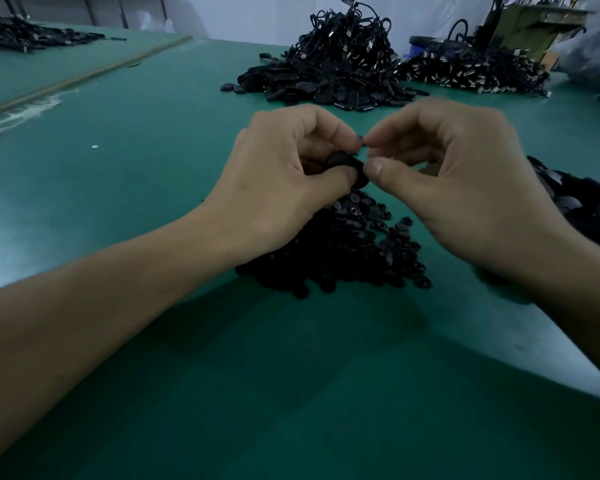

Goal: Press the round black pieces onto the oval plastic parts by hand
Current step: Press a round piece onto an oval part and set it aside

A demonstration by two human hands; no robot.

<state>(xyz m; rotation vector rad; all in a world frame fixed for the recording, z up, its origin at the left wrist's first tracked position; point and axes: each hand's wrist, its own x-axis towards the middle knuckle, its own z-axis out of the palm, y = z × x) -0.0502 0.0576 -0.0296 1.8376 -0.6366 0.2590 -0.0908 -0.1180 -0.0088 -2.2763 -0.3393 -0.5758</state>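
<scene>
My left hand (278,178) grips a black oval plastic part (349,166) between thumb and curled fingers, above the green table. My right hand (458,181) meets it from the right, its thumb and forefinger pinched together at the part's edge; whether a round piece sits between those fingertips is hidden. Under both hands lies a heap of small round black pieces (343,251).
A heap of black oval parts (326,88) with a tangle of black cables (350,32) on it stands at the back centre. More cable parts (475,71) lie back right, a dark pile (575,206) at the right edge, another (25,32) far left. The green table (136,161) runs left.
</scene>
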